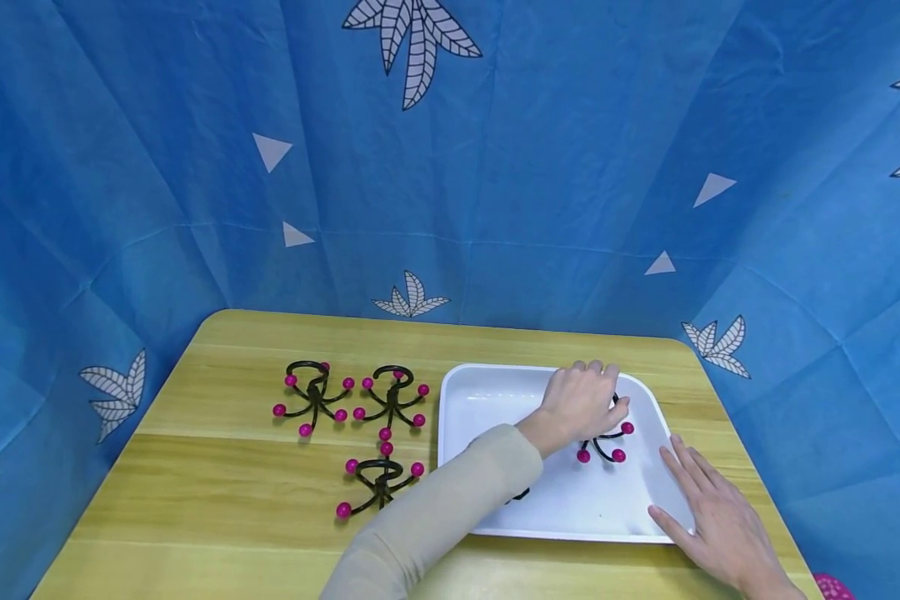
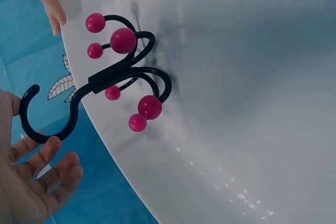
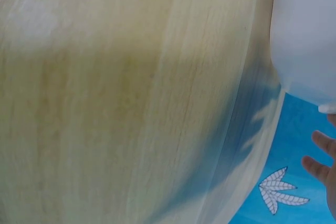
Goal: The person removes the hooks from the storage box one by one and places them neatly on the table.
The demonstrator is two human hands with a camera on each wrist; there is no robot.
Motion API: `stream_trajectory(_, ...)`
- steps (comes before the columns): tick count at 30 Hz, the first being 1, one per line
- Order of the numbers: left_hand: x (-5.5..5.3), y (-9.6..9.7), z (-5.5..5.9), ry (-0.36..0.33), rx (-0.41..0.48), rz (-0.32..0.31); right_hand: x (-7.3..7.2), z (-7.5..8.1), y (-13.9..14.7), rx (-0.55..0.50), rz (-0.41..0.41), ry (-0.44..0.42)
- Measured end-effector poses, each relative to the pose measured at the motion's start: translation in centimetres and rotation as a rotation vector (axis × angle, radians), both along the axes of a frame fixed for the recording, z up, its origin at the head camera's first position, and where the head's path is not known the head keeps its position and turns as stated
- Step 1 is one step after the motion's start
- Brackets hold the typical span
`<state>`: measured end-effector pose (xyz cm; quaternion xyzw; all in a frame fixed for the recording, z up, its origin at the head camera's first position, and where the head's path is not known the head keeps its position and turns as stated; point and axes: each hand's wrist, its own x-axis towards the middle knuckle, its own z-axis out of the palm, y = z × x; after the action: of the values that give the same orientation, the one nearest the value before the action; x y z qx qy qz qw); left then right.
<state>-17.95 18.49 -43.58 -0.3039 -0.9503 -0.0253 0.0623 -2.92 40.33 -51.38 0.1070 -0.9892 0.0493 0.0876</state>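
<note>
In the head view my left hand reaches over the white tray and holds a black rotating hook hanger with pink ball tips. The left wrist view shows the thumb and fingers of that hand at the curved hook end of this hanger, its balled prongs spread over the tray floor. At the tray's right front corner, my right hand rests against the rim with straight, spread fingers. A bit of a black piece shows in the tray beside the left sleeve, the rest hidden by the forearm.
On the wooden table, left of the tray, lie more such hangers: one far left, one beside it, and one nearer, partly behind my forearm. A blue leaf-patterned curtain borders the table's back and sides.
</note>
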Motion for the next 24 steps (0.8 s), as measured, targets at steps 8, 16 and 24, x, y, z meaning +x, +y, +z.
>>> stream_trajectory(8, 0.1, -0.7, 0.2, 0.050, 0.013, 0.016, 0.0, 0.1, 0.0, -0.007, 0.002, 0.001)
stream_trajectory(16, 0.0, -1.2, 0.1, 0.087, 0.025, 0.048, 0.0, 0.0, 0.0, -0.004, -0.004, -0.002)
stream_trajectory(24, -0.2, -1.3, -0.1, 0.069, 0.028, 0.069, 0.0, 0.2, -0.2, 0.004, -0.010, -0.012)
